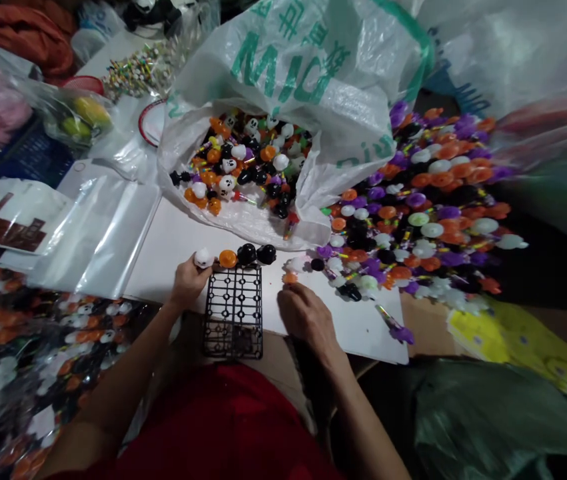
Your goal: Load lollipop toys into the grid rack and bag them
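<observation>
A black plastic grid rack [234, 310] spans the front edge of the white table. Along its far edge sit a white ghost-shaped topper [204, 258], an orange topper [228, 259] and two black toppers [246, 254]. My left hand [189, 285] is closed at the rack's far left corner, its fingertips against the white topper. To the right of the rack, my right hand [309, 319] is closed with an orange-topped piece [290, 277] at its fingertips; the hand covers the rest of that piece.
A large white plastic bag [323, 127] holds several mixed toppers behind the rack. A heap of orange, purple, black and white pieces [413, 220] lies right. Clear plastic sleeves [108, 233] lie left, above bagged pieces [78, 333]. One purple-topped piece [401, 333] lies near the table's front right corner.
</observation>
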### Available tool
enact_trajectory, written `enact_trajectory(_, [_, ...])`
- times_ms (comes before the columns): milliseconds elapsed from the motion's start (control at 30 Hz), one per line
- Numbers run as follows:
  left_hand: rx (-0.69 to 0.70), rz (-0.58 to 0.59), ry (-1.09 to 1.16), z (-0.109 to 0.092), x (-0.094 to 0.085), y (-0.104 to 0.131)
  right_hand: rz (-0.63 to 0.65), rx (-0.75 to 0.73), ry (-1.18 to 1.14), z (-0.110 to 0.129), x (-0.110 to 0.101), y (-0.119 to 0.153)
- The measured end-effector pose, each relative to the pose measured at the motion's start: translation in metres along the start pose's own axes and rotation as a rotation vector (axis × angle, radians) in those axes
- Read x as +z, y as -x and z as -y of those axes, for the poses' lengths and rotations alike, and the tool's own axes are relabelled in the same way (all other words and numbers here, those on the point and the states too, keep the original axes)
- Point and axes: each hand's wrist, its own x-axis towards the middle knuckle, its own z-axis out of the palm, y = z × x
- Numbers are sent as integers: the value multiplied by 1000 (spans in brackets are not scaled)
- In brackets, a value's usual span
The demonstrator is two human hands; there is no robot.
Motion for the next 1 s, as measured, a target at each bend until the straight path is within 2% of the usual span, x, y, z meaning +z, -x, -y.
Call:
enact_trajectory(67, [12, -37, -37, 2, 1, 6, -65, 187, -31, 4, 7, 1])
enact_trajectory(167, [64, -68, -127, 0, 5, 6, -87, 499, -84, 4, 13, -15])
enact_trajectory(233, [87, -62, -154, -3, 7, 1, -93, 624, -192, 2, 12, -29])
enact_trajectory(300, [78, -60, -155, -5, 7, -7, -171, 679, -407, 2, 7, -38])
enact_trajectory(367, [73, -66, -134, -7, 7, -14, -309, 640, -656, 11, 2, -43])
enact_trajectory(433, [89, -72, -88, -9, 8, -20, -386, 516, -828, 32, 4, -47])
enact_trajectory(467, [97, -76, -63, -9, 9, -22, -367, 449, -875, 45, 9, -50])
enact_trajectory(533, [93, -88, -24, -9, 9, -24, -241, 373, -926, 69, 25, -61])
enact_trajectory(633, [85, -53, 18, -10, 8, -25, -126, 395, -960, 91, 53, -83])
enact_trajectory(700, [99, -10, 41, -11, 5, -25, -140, 355, -955, 94, 66, -97])
enact_trajectory(767, [114, 4, 42, -11, 2, -25, -114, 245, -897, 91, 73, -105])
enact_trajectory(900, [107, 20, -9, -9, 0, -26, 40, 49, -627, 86, 73, -107])
enact_trajectory(1000, [122, 53, -40, -7, -2, -34, 96, -5, -456, 92, 68, -112])
